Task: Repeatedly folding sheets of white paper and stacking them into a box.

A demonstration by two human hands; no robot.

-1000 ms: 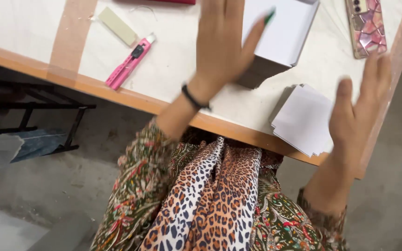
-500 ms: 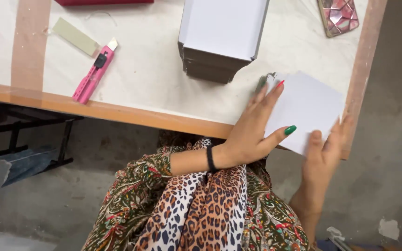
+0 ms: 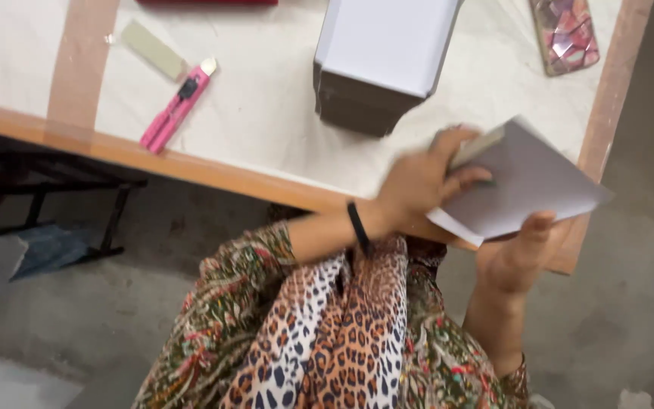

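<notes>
Both my hands hold a small stack of white sheets (image 3: 527, 182) lifted at the table's near right corner. My left hand (image 3: 425, 182), with a black band on its wrist, grips the stack's left end, fingers curled over its top edge. My right hand (image 3: 520, 254) supports the stack from below, thumb on its lower edge. Just beyond them stands a tall pile of dark cards topped with white (image 3: 384, 57).
A pink utility knife (image 3: 178, 106) and a pale green strip (image 3: 153, 49) lie on the white table (image 3: 266, 129) at the left. A patterned phone (image 3: 565, 34) lies at the far right. A dark metal frame (image 3: 47, 197) stands under the table.
My left hand came off the tall pile and down to the loose white sheets. Both hands closed on the sheets and lifted them off the table's corner.
</notes>
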